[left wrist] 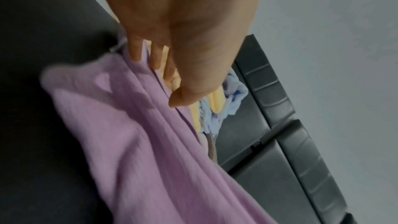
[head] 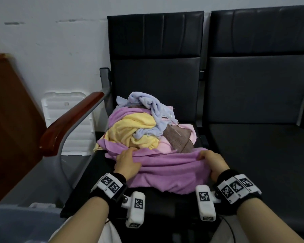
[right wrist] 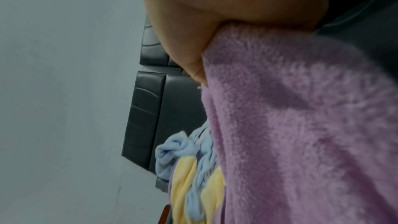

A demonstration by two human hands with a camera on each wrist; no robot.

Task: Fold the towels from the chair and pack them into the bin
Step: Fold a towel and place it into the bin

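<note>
A heap of crumpled towels lies on the black chair seat: yellow, light blue, brown and pink. In front of the heap a purple towel is stretched between my hands. My left hand pinches its upper edge at the left, thumb on the near side. My right hand grips a bunched part at the right. Up close the purple towel fills both wrist views. The fingertips are hidden in the cloth.
A translucent bin stands at the lower left on the floor. The chair has a wooden armrest on the left. A second black seat adjoins on the right. White foam packing leans against the wall behind.
</note>
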